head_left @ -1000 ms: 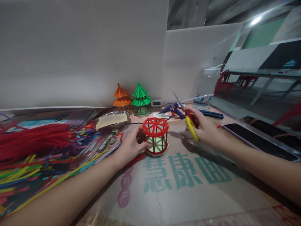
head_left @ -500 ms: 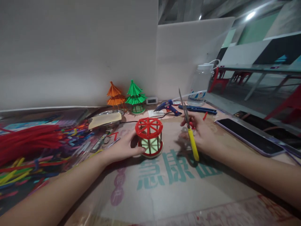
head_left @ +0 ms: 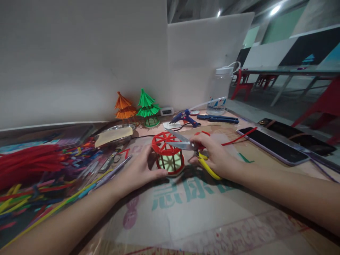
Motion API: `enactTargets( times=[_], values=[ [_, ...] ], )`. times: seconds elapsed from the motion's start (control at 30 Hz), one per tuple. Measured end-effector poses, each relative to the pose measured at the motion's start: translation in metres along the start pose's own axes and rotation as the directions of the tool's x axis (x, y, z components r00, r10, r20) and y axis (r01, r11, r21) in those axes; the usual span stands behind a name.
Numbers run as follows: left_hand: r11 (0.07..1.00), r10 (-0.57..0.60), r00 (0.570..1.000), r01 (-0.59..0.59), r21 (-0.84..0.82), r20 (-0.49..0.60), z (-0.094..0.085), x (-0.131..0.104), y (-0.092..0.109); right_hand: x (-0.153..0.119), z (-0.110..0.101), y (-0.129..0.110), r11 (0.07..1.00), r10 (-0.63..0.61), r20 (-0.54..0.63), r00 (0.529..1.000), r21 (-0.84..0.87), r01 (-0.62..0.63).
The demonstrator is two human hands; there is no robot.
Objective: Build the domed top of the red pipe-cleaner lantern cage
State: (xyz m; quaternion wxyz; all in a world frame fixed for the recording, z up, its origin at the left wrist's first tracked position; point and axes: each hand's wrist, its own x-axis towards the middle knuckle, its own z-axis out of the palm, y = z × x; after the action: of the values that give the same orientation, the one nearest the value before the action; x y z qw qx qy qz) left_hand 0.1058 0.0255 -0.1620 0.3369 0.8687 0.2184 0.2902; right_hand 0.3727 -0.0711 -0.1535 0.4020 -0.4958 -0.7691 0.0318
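A small round pavilion-like frame [head_left: 172,173] stands on the work surface, with a red spoked top, thin dark posts and a pale green floor. My left hand [head_left: 145,166] grips it from the left, the thumb low at its front rim. In my right hand [head_left: 216,156] are scissors with yellow handles [head_left: 208,169]. Their blades are spread and point left, overlapping the red top in view; whether they touch it I cannot tell. A red pipe cleaner [head_left: 240,138] shows on both sides of my right hand, one end trailing right over the phone; its hold is partly hidden.
Orange [head_left: 124,106] and green [head_left: 147,104] tree-like models stand at the wall. Behind my hands lie a blue glue gun [head_left: 184,117], dark blue pliers-like tool [head_left: 217,119] and bottle [head_left: 220,90]. Left are a tray [head_left: 127,130] and red pipe cleaners [head_left: 29,159]; right, a phone [head_left: 273,146].
My right hand has moved left toward the frame. The scissors have swung from upright to pointing left, and their blades have spread. The red pipe cleaner now trails right. My left hand keeps its hold.
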Motion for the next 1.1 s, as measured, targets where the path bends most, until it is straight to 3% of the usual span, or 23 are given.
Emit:
enactTargets(
  times=[0.13,0.3,0.4,0.73,1.1],
  values=[
    [0.997,0.014,0.999,-0.011,0.074,-0.038,0.003,-0.001,0.001,0.002,-0.006,-0.003,0.997,-0.049,-0.002,0.999,-0.062,0.049],
    [0.999,0.053,0.989,-0.051,0.020,-0.136,0.001,0.002,-0.009,0.004,-0.011,-0.001,0.986,0.111,0.010,0.994,-0.127,-0.109],
    [0.999,0.022,0.983,-0.030,-0.039,-0.183,0.002,0.004,-0.012,0.004,-0.011,0.003,0.978,0.117,-0.002,0.993,-0.174,-0.116],
    [0.990,0.124,0.975,-0.109,0.090,-0.185,0.002,0.002,-0.008,0.006,-0.008,0.000,0.968,0.088,0.035,0.996,-0.238,-0.077],
    [0.987,0.118,0.980,-0.098,0.126,-0.160,0.001,0.000,-0.009,0.004,-0.006,0.000,0.961,0.041,0.035,0.999,-0.274,-0.030]
  ],
)
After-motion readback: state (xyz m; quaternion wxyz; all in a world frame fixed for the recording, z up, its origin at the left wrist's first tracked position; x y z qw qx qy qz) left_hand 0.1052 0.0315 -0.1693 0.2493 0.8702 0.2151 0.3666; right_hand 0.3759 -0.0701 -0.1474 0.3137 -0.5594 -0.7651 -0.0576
